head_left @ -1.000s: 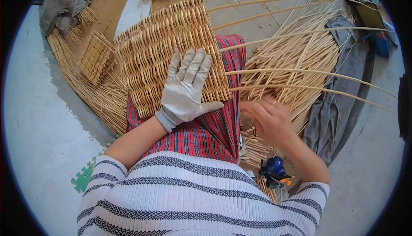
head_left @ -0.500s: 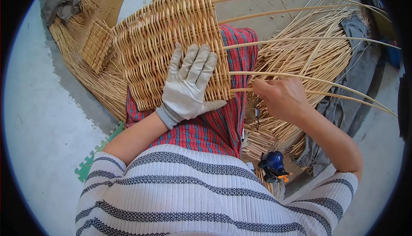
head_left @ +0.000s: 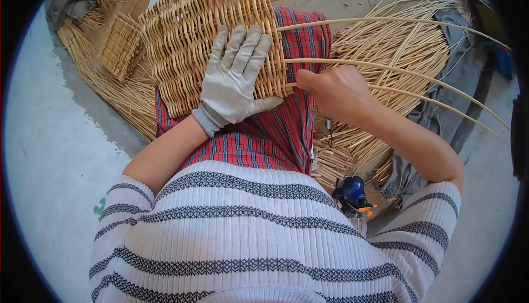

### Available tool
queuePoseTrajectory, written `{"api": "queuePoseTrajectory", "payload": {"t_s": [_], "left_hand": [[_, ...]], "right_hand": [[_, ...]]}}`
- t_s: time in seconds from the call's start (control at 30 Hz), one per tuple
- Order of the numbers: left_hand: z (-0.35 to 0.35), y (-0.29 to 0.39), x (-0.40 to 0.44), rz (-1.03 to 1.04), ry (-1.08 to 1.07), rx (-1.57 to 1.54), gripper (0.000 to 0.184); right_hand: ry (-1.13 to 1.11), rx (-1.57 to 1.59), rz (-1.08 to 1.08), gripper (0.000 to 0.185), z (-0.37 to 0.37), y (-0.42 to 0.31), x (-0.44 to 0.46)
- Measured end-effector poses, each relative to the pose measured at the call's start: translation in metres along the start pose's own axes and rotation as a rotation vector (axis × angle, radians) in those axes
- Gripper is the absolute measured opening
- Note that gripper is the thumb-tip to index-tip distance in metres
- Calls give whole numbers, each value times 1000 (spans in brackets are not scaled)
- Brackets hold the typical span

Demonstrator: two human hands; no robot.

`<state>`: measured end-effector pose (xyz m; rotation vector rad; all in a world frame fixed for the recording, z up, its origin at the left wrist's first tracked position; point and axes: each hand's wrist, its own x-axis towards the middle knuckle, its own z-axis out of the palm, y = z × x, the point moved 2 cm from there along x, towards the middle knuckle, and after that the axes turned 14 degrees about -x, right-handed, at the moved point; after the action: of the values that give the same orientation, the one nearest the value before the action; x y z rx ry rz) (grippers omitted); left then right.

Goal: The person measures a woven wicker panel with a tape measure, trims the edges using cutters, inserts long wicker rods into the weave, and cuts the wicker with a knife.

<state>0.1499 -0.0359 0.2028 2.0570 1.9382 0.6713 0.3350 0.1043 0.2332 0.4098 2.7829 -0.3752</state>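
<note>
A woven wicker panel (head_left: pixel 204 33) lies over a red plaid cloth (head_left: pixel 248 143) on my lap. Several long pale rods (head_left: pixel 380 22) stick out of its right edge and curve to the right. My left hand (head_left: pixel 231 80), in a pale glove, rests flat on the panel's lower right part with its fingers spread. Bare, my right hand (head_left: pixel 337 91) is closed round the lowest rod (head_left: pixel 408 93), just beside the panel's edge. Its fingertips are partly hidden behind the hand.
A big heap of loose rods (head_left: pixel 408 55) lies at the right on grey cloth (head_left: pixel 457 77). At the left are a smaller woven piece (head_left: pixel 121 47) and a long bundle of thin stalks (head_left: pixel 104 91). A dark blue object (head_left: pixel 352 190) with orange parts stands near my right side.
My right hand has come to the lowest rod, closed on it and moved close to the panel's edge. The panel and both hands now appear higher in view.
</note>
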Motion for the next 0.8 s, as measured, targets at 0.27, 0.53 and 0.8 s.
{"api": "queuePoseTrajectory", "payload": {"t_s": [0.27, 0.53, 0.8], "left_hand": [[-3, 1, -1, -18, 12, 10, 119], [-3, 11, 0, -31, 52, 42, 115], [-6, 12, 0, 4, 56, 32, 114]], "right_hand": [[141, -28, 55, 5, 7, -7, 3], [214, 80, -17, 7, 25, 13, -7], [194, -41, 13, 15, 15, 9, -11]]}}
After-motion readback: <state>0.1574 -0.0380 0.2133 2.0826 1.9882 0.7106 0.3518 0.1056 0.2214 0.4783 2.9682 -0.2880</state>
